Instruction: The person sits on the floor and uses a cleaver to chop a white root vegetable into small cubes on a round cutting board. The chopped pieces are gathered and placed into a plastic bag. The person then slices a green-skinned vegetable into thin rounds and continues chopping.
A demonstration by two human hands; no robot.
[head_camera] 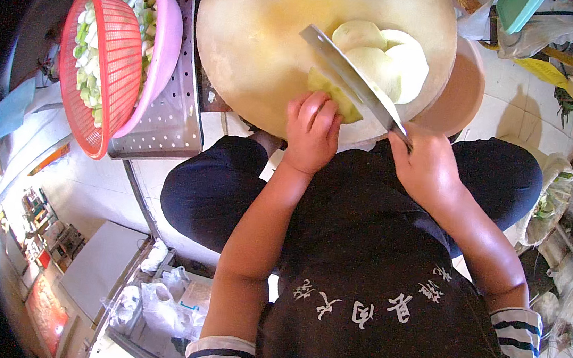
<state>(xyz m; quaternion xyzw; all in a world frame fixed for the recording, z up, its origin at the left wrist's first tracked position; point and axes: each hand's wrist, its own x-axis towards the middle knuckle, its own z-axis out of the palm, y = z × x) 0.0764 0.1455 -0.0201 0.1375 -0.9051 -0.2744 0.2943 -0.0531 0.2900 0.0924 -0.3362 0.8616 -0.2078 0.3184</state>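
My right hand (427,160) grips the handle of a broad steel cleaver (353,70). Its blade points up and left over a round chopping board (258,45). Left of the blade, my left hand (315,129) has its curled fingers against a yellow-green vegetable piece (334,97) lying on the board. On the blade's other side are several pale, rounded vegetable pieces (382,60), overlapping one another. The cleaver hides part of them, and I cannot tell which vegetable they are.
A red plastic colander (116,51) of chopped pale-green vegetables leans in a pink basin (169,51) on a perforated metal tray (167,119). A brownish basin (461,90) sits partly beneath the board's right edge. To the right stands a lined bin (531,220) with green scraps.
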